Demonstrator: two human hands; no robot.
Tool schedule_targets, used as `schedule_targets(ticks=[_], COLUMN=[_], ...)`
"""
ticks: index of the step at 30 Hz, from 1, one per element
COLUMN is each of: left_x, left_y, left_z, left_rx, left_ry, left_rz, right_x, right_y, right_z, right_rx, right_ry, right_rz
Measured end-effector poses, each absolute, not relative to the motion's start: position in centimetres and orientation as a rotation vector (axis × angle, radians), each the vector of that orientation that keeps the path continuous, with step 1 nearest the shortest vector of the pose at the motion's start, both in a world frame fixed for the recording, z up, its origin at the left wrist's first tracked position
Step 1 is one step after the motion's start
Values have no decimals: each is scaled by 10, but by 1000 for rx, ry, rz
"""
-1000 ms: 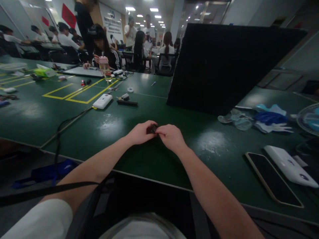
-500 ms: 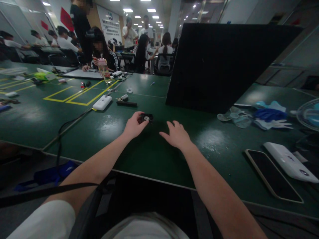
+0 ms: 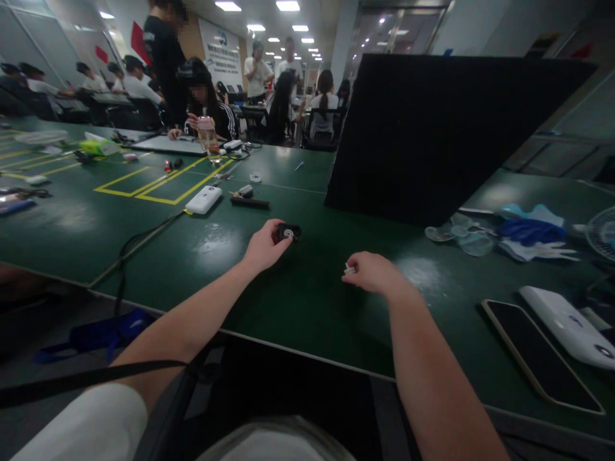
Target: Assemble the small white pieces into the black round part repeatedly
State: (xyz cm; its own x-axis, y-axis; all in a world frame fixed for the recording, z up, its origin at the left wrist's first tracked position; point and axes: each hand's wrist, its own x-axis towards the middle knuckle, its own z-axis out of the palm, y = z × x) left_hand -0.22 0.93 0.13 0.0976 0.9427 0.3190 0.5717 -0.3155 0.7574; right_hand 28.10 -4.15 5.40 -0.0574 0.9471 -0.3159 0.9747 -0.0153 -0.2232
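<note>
Pinched in my left hand (image 3: 262,247) is a small black device with a pale round disc (image 3: 289,233) on its face, held just above the green tabletop (image 3: 298,301). My right hand (image 3: 377,272) is closed, to the right of it and a little nearer to me. A small white piece (image 3: 348,270) sticks out between its thumb and fingers; the rest of that piece is hidden. The two hands are apart.
A large black panel (image 3: 432,141) leans ahead on the right. A phone (image 3: 541,352), a white power bank (image 3: 567,326) and gloves (image 3: 533,232) lie to my right. Beyond my left hand are another white power bank (image 3: 204,200) and a dark bar (image 3: 250,202). Across the table sits a person (image 3: 206,96).
My right hand has gone from spread fingers to a closed grip on a small white piece, moving right and nearer to me. My left hand still holds the black device. The view has shifted slightly.
</note>
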Motion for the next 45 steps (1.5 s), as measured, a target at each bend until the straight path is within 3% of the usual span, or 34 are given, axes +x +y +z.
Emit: schedule_targets(ticks=[6,14,27,45], left_x=[0,3,5,7], left_y=[7,1,-3,-4], left_z=[1,1,0,-3], left_rx=[2013,2157,2249,2264], left_ry=[1447,1313,1241,1173], left_rz=[1067,899,864,798], right_x=[258,231,227,224], right_y=[-46,-52,-55,-53], right_z=[49,39,40,35], right_rx=[2123,2119,2012,2027], right_ry=[2475,2915,3034,3027], right_rz=[-498,-706,-593,-740])
